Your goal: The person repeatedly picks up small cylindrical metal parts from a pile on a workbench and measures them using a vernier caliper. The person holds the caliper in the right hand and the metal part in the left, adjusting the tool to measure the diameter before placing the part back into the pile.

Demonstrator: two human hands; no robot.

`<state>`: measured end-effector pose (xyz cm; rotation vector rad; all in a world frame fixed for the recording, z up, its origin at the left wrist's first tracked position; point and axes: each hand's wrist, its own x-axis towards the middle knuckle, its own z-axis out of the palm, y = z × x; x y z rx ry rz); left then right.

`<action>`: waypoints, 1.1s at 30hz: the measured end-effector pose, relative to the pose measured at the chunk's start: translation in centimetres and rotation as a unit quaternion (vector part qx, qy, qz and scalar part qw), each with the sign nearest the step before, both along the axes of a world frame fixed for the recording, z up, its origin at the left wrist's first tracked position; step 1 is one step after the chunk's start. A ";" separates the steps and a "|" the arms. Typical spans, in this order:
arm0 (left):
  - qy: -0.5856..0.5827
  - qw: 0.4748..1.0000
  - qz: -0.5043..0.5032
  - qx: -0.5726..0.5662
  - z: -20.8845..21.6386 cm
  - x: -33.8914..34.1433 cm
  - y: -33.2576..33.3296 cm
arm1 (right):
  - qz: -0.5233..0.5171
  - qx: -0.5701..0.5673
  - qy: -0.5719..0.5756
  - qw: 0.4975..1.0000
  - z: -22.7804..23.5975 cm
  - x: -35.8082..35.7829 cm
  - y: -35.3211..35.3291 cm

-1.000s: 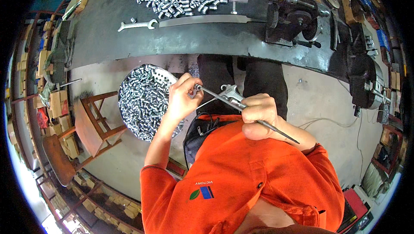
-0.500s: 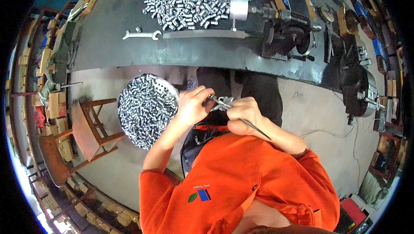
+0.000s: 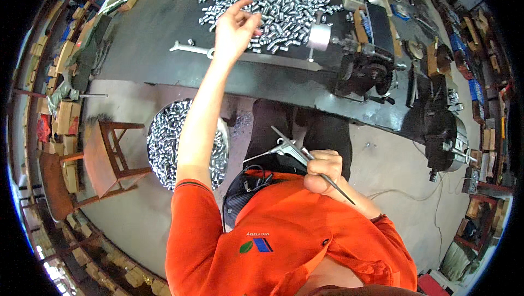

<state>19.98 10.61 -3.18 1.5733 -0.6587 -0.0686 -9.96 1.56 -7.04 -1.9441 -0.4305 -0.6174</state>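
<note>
My left hand (image 3: 233, 31) reaches over the bench, above the near left side of a pile of small shiny metal sleeves (image 3: 284, 9). Its thumb and index finger are apart, and I make out no sleeve between them. My right hand (image 3: 326, 171), closed in front of my body, grips a long, thin, dark tool (image 3: 338, 188) that tapers to a point. Alongside it, in the same grip, is a silver metal tool (image 3: 292, 153) with a slender prong pointing left; it resembles a caliper, but its kind is unclear. Fingers hide where the two cross.
Below my left forearm stands a round perforated pan (image 3: 222, 132) full of similar sleeves. An open-ended wrench (image 3: 191, 49) lies on the bench. Right of the pile is a dark clamping fixture (image 3: 368, 72) with a silver cylinder (image 3: 319, 37). A wooden stool (image 3: 106, 157) stands left.
My left hand has left the end of the tool by my right hand and stretched forward to the pile. My right hand still grips the tools, now slightly lower. The whole view has shifted a little.
</note>
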 end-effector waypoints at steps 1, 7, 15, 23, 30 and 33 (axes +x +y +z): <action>-0.007 1.000 0.015 0.021 -0.2 -0.4 1.8 | 0.004 0.000 0.001 1.000 0.0 -0.1 0.1; 0.086 0.968 0.219 0.086 -7.2 -4.2 16.0 | 0.015 0.031 0.026 0.999 -1.4 0.2 0.6; 0.127 0.850 0.159 0.485 -25.1 -7.4 25.4 | 0.028 0.039 0.040 0.998 -1.9 0.9 1.2; 0.033 0.736 0.107 0.667 -24.8 -6.4 22.4 | 0.004 0.038 0.044 0.998 -1.8 0.5 1.2; 0.209 0.887 0.129 0.392 -19.5 -8.8 22.0 | 0.011 0.009 0.071 0.997 -2.4 0.4 1.1; 0.412 0.911 0.013 0.022 -14.0 -12.4 18.5 | 0.051 0.023 0.086 0.995 -1.8 0.9 1.5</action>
